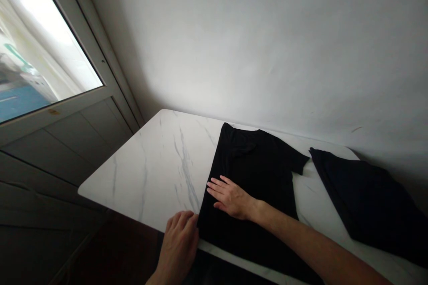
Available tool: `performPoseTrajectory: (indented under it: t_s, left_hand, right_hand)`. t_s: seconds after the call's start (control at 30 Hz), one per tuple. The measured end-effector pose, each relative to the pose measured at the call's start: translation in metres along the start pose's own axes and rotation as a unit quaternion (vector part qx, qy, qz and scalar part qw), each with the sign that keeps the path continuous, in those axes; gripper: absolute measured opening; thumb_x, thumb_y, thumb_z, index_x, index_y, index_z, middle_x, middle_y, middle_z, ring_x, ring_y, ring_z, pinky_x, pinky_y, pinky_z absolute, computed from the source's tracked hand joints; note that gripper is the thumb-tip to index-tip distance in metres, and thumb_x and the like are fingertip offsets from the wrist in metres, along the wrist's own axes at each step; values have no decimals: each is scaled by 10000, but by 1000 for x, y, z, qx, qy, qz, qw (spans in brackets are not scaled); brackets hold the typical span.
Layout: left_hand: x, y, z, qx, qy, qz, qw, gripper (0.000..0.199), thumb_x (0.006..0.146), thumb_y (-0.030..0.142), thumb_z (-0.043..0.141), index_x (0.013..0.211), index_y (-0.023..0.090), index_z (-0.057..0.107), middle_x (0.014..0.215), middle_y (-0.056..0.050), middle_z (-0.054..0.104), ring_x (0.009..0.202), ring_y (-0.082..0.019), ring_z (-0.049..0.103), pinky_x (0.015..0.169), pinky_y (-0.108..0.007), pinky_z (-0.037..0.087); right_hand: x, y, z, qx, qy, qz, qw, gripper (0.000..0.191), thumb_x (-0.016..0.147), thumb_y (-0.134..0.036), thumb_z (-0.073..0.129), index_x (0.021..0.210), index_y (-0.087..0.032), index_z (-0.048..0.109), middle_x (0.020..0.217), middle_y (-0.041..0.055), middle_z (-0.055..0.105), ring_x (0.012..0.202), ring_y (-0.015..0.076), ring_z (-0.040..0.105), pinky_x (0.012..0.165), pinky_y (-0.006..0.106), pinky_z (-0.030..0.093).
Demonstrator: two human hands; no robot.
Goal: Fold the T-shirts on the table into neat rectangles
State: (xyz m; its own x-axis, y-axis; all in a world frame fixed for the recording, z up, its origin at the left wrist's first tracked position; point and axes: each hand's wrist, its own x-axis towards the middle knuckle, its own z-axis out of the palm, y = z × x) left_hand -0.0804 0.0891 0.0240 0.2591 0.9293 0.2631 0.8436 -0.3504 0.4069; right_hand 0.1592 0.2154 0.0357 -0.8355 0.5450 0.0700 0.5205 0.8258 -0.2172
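A black T-shirt lies on the marble-patterned table, its left side folded inward along a straight edge and one short sleeve pointing right. My right hand rests flat on the folded strip, fingers spread and pointing left. At the shirt's lower left corner, by the table's front edge, my left hand has its fingers curled closed against the cloth. Its fingertips are hidden from view.
Another dark folded garment lies on the right end of the table. A pale wall runs along the back. To the left stands a door with a glass pane, beyond the table's rounded corner.
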Motion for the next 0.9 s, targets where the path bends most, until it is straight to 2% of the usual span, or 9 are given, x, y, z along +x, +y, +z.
performPoseTrajectory:
  t_s: [0.17, 0.33, 0.6, 0.8, 0.9]
  left_hand:
    - [-7, -1, -1, -21, 16, 15, 1000, 476, 781, 203, 700, 1242, 266, 600, 1179, -53, 674, 1098, -270, 609, 936, -426, 501]
    - [-5, 2, 4, -28, 32, -7, 999, 447, 731, 120, 685, 1152, 260, 630, 1112, -46, 677, 1059, -271, 611, 913, -442, 507]
    - [-8, 5, 8, -32, 99, 29, 994, 242, 818, 49, 543, 950, 234, 626, 942, -39, 675, 931, -232, 624, 834, -395, 505]
    - [-13, 4, 9, -5, 129, 66, 989, 234, 878, 54, 477, 933, 230, 622, 904, -39, 684, 905, -213, 646, 844, -371, 519]
    - [-11, -2, 7, 8, 126, 89, 988, 301, 891, 60, 458, 1068, 223, 638, 1034, -66, 713, 989, -209, 667, 880, -354, 543]
  right_hand:
    - [-5, -3, 4, 19, -12, 10, 1000, 537, 1030, -443, 452, 1494, -171, 469, 1542, 117, 465, 1480, 270, 338, 1223, 532, 239]
    - [-6, -8, 2, 32, -20, 3, 999, 577, 1020, -478, 465, 1519, -191, 429, 1572, 113, 423, 1491, 278, 313, 1225, 550, 220]
    - [-6, -19, 1, 56, -48, -11, 997, 632, 1011, -515, 469, 1554, -211, 359, 1594, 104, 388, 1506, 286, 273, 1232, 577, 156]
    - [-9, -27, -2, 73, -69, -22, 995, 697, 1004, -570, 445, 1569, -181, 322, 1613, 136, 341, 1519, 293, 235, 1236, 581, 122]
    - [-11, -32, -5, 83, -70, -25, 994, 719, 1004, -592, 421, 1576, -171, 305, 1619, 138, 324, 1528, 278, 208, 1248, 551, 94]
